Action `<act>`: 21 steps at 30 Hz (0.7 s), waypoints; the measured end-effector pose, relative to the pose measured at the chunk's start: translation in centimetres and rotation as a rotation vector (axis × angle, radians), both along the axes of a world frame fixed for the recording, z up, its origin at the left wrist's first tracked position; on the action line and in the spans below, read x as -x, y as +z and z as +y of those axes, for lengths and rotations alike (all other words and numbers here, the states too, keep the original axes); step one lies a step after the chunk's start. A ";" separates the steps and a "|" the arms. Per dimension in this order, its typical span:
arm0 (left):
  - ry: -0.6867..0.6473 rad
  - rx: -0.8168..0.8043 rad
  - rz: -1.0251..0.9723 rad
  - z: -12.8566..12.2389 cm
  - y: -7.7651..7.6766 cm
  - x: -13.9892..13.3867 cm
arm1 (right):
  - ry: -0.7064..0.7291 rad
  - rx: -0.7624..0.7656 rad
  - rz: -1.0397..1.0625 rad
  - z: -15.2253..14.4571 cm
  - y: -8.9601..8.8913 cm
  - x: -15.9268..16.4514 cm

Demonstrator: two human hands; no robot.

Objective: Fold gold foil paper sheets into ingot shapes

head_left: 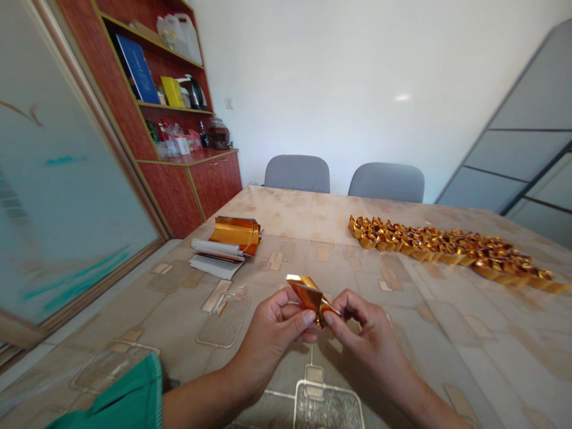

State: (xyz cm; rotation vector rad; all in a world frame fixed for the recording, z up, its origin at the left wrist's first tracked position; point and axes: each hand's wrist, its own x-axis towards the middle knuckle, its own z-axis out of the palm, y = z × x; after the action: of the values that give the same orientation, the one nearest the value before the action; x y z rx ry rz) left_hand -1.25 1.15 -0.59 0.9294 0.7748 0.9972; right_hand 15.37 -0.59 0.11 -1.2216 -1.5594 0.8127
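A shiny gold foil paper (pixel 306 296), partly folded, is held up between both hands above the table. My left hand (pixel 286 319) pinches its left side, thumb in front and fingers behind. On the right side, my right hand (pixel 360 322) grips the paper's narrow end between thumb and fingers. Beyond my left hand lies a loose stack of curled gold foil sheets (pixel 235 233), some with their white backs (pixel 214 265) showing. Rows of folded gold foil pieces (pixel 429 241) stand packed together at the right of the table.
A patterned cover lies over the table (pixel 179 322). Two grey chairs (pixel 297 173) stand at its far side, against the white wall. A red-brown shelf cabinet (pixel 179 179) with bottles and boxes is at the left, near a sliding glass door (pixel 71 179).
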 end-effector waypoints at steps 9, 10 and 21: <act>-0.029 0.105 0.000 -0.1 0.1 -0.1 | 0.041 -0.063 -0.197 0.0 0.1 -0.7; -0.034 0.117 0.000 -0.1 0.1 -0.1 | 0.044 -0.069 -0.215 0.1 0.1 -0.8; 0.035 0.187 -0.098 -0.2 0.1 -0.1 | 0.070 0.026 0.071 -0.3 0.0 0.1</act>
State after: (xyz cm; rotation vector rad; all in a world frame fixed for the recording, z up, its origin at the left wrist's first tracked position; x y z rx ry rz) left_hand -1.12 0.99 -0.49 0.7029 0.7888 0.9753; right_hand 15.30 -0.88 0.11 -1.1500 -1.5459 0.9148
